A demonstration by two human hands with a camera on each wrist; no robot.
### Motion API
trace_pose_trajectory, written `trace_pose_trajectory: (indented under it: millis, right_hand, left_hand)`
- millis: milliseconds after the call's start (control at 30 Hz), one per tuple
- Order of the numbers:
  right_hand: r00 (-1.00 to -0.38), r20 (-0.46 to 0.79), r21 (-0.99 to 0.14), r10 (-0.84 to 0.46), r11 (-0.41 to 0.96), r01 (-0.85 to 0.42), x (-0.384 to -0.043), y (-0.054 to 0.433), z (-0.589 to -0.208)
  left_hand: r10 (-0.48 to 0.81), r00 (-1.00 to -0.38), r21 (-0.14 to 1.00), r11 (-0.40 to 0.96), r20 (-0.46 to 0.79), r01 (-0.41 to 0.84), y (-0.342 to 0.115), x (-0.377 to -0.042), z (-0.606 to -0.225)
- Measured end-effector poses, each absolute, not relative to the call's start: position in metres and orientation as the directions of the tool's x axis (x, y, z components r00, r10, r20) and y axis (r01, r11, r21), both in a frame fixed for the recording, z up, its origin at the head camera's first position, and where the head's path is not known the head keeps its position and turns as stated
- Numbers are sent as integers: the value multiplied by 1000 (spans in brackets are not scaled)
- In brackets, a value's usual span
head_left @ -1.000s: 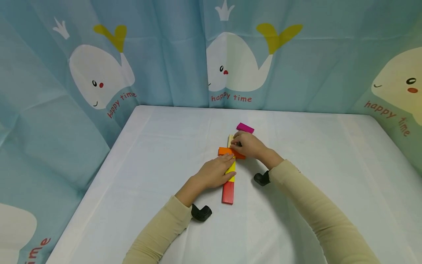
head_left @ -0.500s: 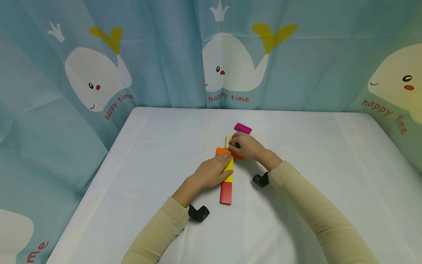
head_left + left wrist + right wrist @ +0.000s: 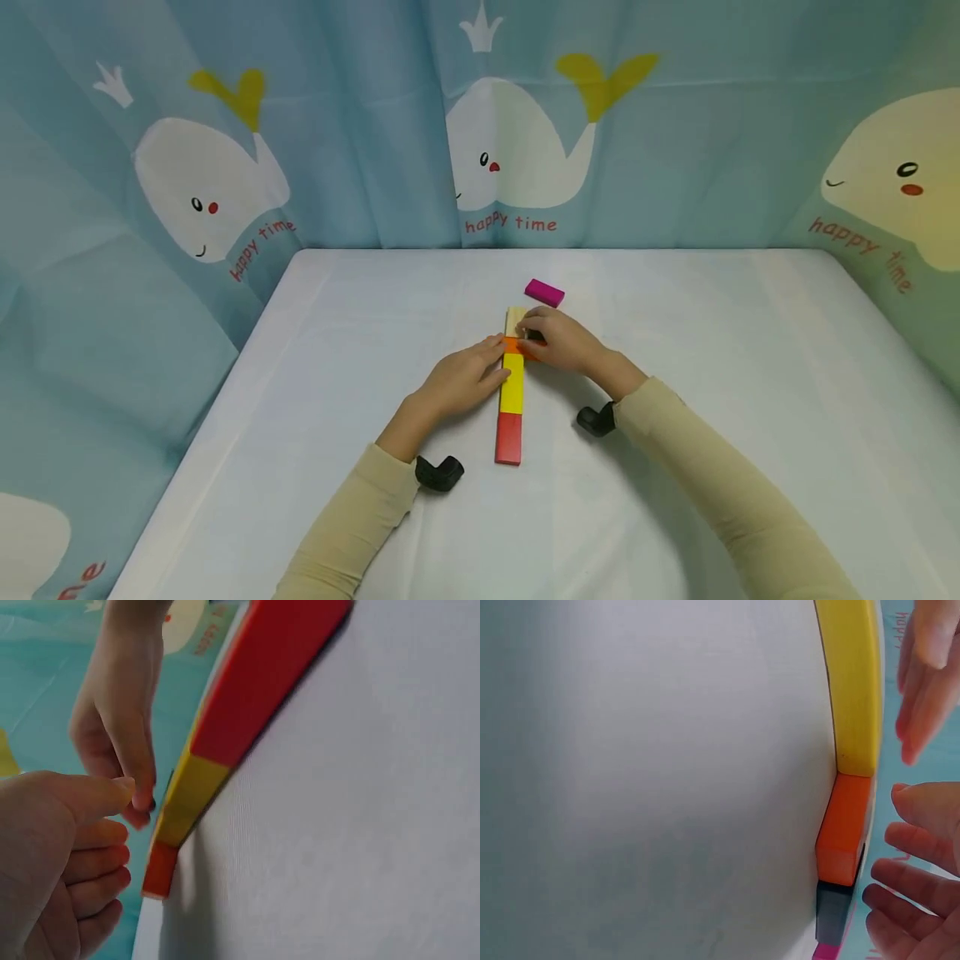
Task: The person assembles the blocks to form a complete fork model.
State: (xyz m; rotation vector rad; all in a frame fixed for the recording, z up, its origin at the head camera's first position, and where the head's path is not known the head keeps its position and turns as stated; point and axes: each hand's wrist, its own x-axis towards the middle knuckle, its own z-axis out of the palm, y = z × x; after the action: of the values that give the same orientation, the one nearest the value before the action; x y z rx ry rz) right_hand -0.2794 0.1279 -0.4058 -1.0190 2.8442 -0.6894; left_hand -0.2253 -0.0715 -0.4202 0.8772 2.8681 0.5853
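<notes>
In the head view, a red block (image 3: 508, 439), a yellow block (image 3: 512, 384) and a pale wooden block (image 3: 515, 321) lie in a line. An orange block (image 3: 512, 346) sits crosswise between yellow and pale. The left hand (image 3: 465, 379) lies at the line's left side, fingers extended, fingertips at the orange block and thumb by the yellow one. Over the orange block's right part is the right hand (image 3: 568, 340), fingers loosely bent. A dark block (image 3: 834, 911) stands behind the orange one in the right wrist view, close below the right fingertips; the head view mostly hides it.
A magenta block (image 3: 544, 292) lies just beyond the right hand. White cloth covers the table (image 3: 675, 333), with a blue whale-print curtain (image 3: 360, 167) along its back and left. A black wrist mount (image 3: 440, 473) juts from the left sleeve and another black mount (image 3: 596, 419) from the right.
The left hand has slid left off the yellow and orange blocks, uncovering more of them. The right hand stays over the orange block, its fingers shifting slightly. The head view has turned a little.
</notes>
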Motion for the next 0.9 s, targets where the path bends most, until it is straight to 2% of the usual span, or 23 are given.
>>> trace_pose_trajectory:
  millis: [400, 567, 900]
  right_hand:
    - [-783, 132, -408, -607, 687, -602, -263, 130, -409]
    - [-779, 122, -395, -615, 690, -606, -253, 128, -410]
    - [-755, 162, -405, -635, 655, -638, -246, 125, -409]
  left_hand:
    - [521, -852, 378, 778, 57, 501, -74, -252, -406]
    - [507, -862, 372, 796, 20, 477, -72, -268, -399]
    - [533, -844, 365, 800, -69, 475, -58, -300, -386]
